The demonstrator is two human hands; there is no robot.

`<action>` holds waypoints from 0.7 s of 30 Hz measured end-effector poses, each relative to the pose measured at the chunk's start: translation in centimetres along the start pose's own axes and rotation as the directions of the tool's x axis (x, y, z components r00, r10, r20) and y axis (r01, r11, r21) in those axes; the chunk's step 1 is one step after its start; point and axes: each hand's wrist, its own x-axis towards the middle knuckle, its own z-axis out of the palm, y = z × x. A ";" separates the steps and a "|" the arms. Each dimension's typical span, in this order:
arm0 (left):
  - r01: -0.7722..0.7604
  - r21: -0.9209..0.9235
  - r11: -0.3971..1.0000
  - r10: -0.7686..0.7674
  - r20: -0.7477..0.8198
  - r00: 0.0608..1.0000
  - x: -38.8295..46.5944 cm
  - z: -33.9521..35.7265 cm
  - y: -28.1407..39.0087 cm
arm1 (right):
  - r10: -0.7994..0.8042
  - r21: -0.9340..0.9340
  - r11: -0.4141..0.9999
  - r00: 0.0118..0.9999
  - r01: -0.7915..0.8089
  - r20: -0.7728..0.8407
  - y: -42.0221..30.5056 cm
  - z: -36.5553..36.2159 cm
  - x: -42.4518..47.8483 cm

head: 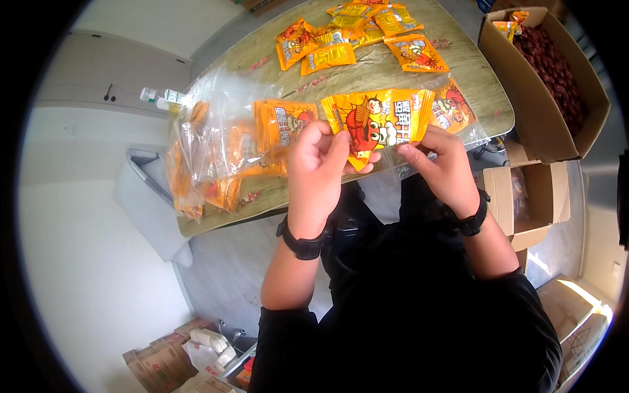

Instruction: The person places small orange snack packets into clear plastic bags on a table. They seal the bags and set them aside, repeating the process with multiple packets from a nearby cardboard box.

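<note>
Both my hands hold a glossy orange snack packet (381, 118) printed with a red cartoon crab, above the near edge of the table. My left hand (319, 162) pinches its lower left part between thumb and fingers. The thumb and fingers of my right hand (440, 162) grip its lower right corner. An orange corner (359, 161) sticks out below my left thumb; whether it belongs to a second packet I cannot tell. Left of my hands, a stack of similar packets (285, 125) lies against a clear plastic bag (221, 142) with more packets inside. Another packet (452, 105) rests behind my right hand.
Several loose packets (328, 58) lie at the far side of the wood-patterned table (241, 64). A bottle (162, 96) lies at the left edge. On the right stand a cardboard box (521, 103) of dark red wrapped pieces and a lower open carton (535, 196).
</note>
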 end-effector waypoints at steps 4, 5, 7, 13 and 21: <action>-0.032 0.134 0.990 0.040 -0.056 0.998 -0.8 -1.3 -0.6 | -0.113 0.060 0.992 0.994 0.112 0.000 -0.4 -0.7 -0.2; -0.048 0.166 0.985 0.060 -0.068 0.996 -0.9 -1.8 -0.7 | -0.114 0.068 0.991 0.993 0.115 -0.022 -0.3 -0.8 -0.3; -0.112 0.164 0.980 0.131 -0.108 0.985 -1.2 -2.4 -1.0 | -0.122 0.079 0.989 0.990 0.127 -0.067 -0.1 -1.4 -0.4; -0.339 0.336 0.879 0.412 -0.175 0.894 -3.2 -4.6 -1.5 | -0.371 -0.179 0.916 0.928 0.360 -0.034 -2.1 -2.4 -0.6; -0.420 0.738 0.528 0.011 0.488 0.873 -6.4 -1.3 3.8 | -0.577 -0.161 0.692 0.673 0.704 0.463 -5.7 -2.0 -0.4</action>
